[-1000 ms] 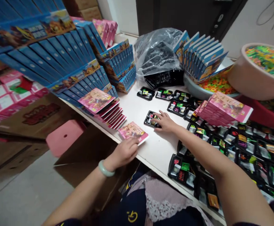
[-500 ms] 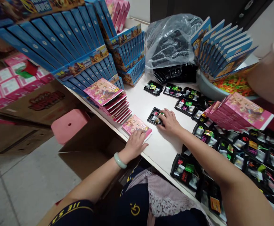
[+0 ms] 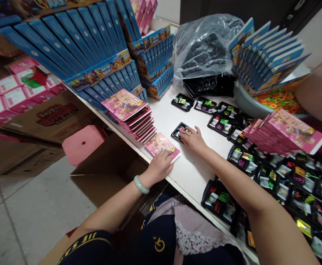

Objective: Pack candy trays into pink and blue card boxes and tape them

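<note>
A pink illustrated box lies flat near the table's front edge. My left hand is closed on its near side, fingers over the top. Farther back, a small black compartment tray holds little items, one of them red. My right hand covers the tray's right part with curled fingers gripping it; the contents beneath are hidden. Left of the flat box leans a stack of pink boxes.
Filled black trays cover the table's right side, with another pink stack on them. Blue boxes in display cartons stand at the back left. A clear bag of black trays and a grey basin sit behind.
My right hand has shifted slightly left over the tray, covering more of its right side. My left thumb has drawn in against the pink box. The view has moved slightly.
</note>
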Motion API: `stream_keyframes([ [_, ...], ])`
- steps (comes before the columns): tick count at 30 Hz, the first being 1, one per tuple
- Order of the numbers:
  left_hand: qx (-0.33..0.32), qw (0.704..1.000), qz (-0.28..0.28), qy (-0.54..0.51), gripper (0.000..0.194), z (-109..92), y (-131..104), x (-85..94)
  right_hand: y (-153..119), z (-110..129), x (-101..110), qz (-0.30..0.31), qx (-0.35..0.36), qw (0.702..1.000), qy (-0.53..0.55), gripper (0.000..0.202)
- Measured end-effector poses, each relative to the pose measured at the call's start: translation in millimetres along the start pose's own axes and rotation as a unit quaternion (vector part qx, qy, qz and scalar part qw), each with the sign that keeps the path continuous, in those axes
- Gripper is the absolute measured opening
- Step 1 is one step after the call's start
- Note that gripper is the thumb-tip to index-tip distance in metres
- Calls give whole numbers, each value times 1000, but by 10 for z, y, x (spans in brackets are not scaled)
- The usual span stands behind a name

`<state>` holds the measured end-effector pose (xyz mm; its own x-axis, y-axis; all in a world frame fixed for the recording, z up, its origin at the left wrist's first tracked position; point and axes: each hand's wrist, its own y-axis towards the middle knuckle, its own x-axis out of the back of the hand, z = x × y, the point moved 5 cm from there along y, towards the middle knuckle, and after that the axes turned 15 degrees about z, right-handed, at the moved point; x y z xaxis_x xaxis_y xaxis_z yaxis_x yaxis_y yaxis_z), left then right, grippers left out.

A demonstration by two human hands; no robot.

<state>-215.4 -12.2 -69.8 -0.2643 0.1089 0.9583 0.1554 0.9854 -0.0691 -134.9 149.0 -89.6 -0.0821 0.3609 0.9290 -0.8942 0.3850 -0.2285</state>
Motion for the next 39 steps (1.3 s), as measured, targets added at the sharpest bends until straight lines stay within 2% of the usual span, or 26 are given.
stream_keyframes([
  [3,-9,1000,-10,-3,10,-1,-6,-1,59,14,20,-1,-4,1000,-10,40],
  [7,-19,999,-26,-7,10,-4,-25,0,89,-2,16,16,-39,999,2,63],
  [10,-35,999,-26,-29,12,-3,-19,7,26,-44,-28,34,-44,998,13,57],
  [13,-53,991,-43,-116,14,23,30,63,-188,-118,-78,21,-27,999,16,54],
  [17,-20,950,-67,-304,17,135,160,173,-658,-146,-109,-10,43,999,31,52],
  [20,22,911,-61,-408,19,212,260,212,-959,-25,-71,-16,135,990,46,50],
  [22,31,888,-53,-455,20,237,309,216,-1058,72,-38,-13,183,982,48,51],
  [25,23,867,-24,-497,22,232,361,190,-1051,138,-34,-7,204,978,44,52],
  [28,19,861,11,-508,22,197,407,141,-963,119,-114,-2,186,982,39,52],
  [32,55,849,21,-525,25,163,510,41,-834,119,-258,-11,152,988,37,52],
  [36,46,860,3,-507,23,121,637,-25,-719,136,-342,-34,132,989,49,53],
  [39,42,861,8,-507,23,111,667,-69,-712,94,-353,-63,155,982,91,61],
])
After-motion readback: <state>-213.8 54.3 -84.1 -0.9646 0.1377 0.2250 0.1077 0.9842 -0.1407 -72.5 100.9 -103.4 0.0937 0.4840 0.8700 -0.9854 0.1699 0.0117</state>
